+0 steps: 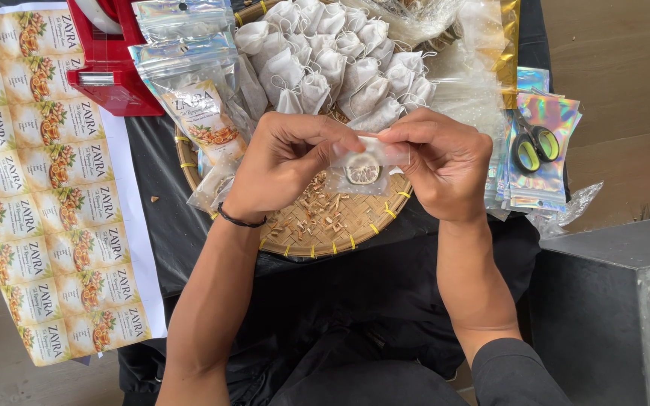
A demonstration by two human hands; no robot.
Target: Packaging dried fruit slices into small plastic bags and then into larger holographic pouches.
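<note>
Pinching the top edge of a small translucent sachet (360, 167) from both sides, the left hand (283, 162) and the right hand (445, 162) hold it up just over a round woven tray (340, 229); thumb and forefinger of each hand are pressed together on the sachet's rim, the other fingers curled in. Inside the sachet sits a dried citrus slice (362, 171), pale with a darker ring. A black band circles the left wrist.

The tray's near part carries a scatter of small brown dried bits (317, 214), loose on the weave. Its far part is heaped with filled white mesh bags (332, 56), bunched at their necks and touching one another (their contents cannot be made out). At the tray's left edge lies a clear zip pouch with a printed label (197, 98), another clear pouch behind it.

Left of the tray, a long sheet of printed stickers (43, 180) lies flat, and a red tape dispenser (107, 64) stands at its far end. To the right, a stack of shiny holographic pouches (539, 158) bears a pair of scissors with green-and-black handles (534, 144). Everything rests on a black cloth (167, 210)
</note>
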